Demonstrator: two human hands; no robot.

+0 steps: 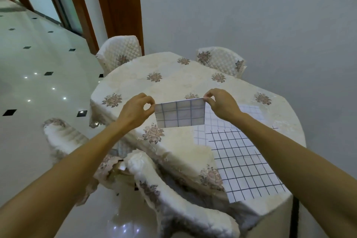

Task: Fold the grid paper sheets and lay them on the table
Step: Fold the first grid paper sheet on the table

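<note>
Flat sheets are lying at the table's near right edge, while just beyond them the left hand and right hand are each pinching a top corner of a folded sheet, holding it up above the table's middle.

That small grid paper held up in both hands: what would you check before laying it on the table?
1. Both top corners pinched by left hand and right hand: ok.
2. Folded grid paper hangs flat, unbent: ok.
3. Edges lined up in the fold: cannot tell.
4. Bare spot on the tablecloth beyond the paper: ok.
5. Unfolded grid sheets lie to the right, clear of that spot: ok.
</note>
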